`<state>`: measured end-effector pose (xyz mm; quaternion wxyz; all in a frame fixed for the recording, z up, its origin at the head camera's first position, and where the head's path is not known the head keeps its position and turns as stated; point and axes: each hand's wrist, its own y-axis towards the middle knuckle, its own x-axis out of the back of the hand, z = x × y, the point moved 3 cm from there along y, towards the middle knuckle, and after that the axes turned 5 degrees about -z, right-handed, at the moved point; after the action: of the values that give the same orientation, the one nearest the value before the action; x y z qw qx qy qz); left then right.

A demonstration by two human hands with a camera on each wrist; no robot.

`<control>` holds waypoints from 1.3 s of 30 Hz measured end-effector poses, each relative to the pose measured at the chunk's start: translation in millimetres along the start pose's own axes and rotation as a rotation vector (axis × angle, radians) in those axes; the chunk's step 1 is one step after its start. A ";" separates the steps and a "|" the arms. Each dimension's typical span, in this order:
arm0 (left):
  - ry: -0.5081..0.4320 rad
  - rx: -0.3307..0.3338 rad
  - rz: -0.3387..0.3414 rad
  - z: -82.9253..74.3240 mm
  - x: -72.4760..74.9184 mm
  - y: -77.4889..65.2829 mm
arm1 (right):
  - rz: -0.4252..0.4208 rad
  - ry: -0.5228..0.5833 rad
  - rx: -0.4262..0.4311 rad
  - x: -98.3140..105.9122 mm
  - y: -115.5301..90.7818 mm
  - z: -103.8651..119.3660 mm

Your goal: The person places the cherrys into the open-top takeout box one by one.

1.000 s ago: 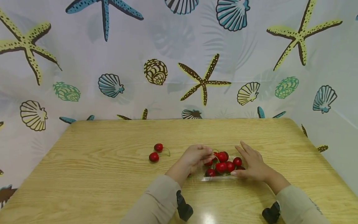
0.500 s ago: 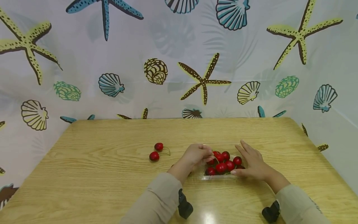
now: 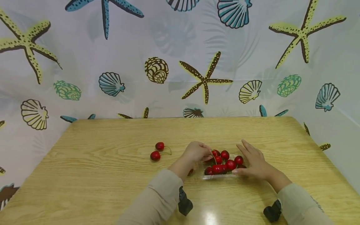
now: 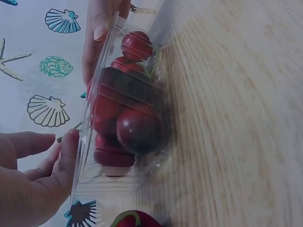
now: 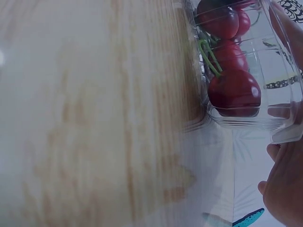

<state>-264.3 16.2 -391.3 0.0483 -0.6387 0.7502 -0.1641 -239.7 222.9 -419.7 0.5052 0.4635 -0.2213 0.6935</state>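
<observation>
Left hand (image 3: 196, 152): thumb and fingertips pinching a thin green stem (image 4: 78, 126) at the left end of the box; its fruit appears to lie just below.

Right hand (image 3: 254, 162): grasping nothing, fingers spread and nearly straight against the right end of the box, thumb at its near corner.

Box, one: clear, rectangular, thin-walled plastic (image 3: 217, 177), between the hands, right of the table's middle, holding a heap of glossy red cherries (image 3: 230, 164). Lid: cannot tell.

Hazards, as I judge them: the narrow stem may slip or part from its fruit if tugged; a fruit drawn through the heap could push neighbours over the rim; the light box may skid or tip if the right hand presses unevenly. Any round fruit knocked loose could roll.

Outside the box: two stemmed red cherries (image 3: 155, 156), left of the left hand; a further red cherry (image 4: 136, 219), half hidden beside the left wrist.

Surface: pale yellow wood-grain table (image 3: 98, 175), far corners rounded, a patch of glare at the near side.

Room: white cloth (image 3: 126, 56) hung far, left and right, printed with starfish and shells in blue, yellow, green and brown.
</observation>
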 end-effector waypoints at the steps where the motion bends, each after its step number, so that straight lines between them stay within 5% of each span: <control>1: -0.004 0.000 0.002 -0.8 0.8 -0.5 | 0.001 -0.001 -0.002 0.1 0.2 -0.2; 16: -0.024 -0.028 0.058 0.3 24.8 -10.7 | -0.003 0.004 0.002 -0.7 -0.1 -0.4; 39: -0.112 -0.028 0.003 10.2 79.6 -45.9 | 0.000 -0.003 -0.012 -1.2 0.6 1.0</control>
<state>-232.4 -69.3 -375.7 0.0815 -0.6465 0.7494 -0.1178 -239.7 221.3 -420.2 0.5078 0.4616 -0.2263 0.6913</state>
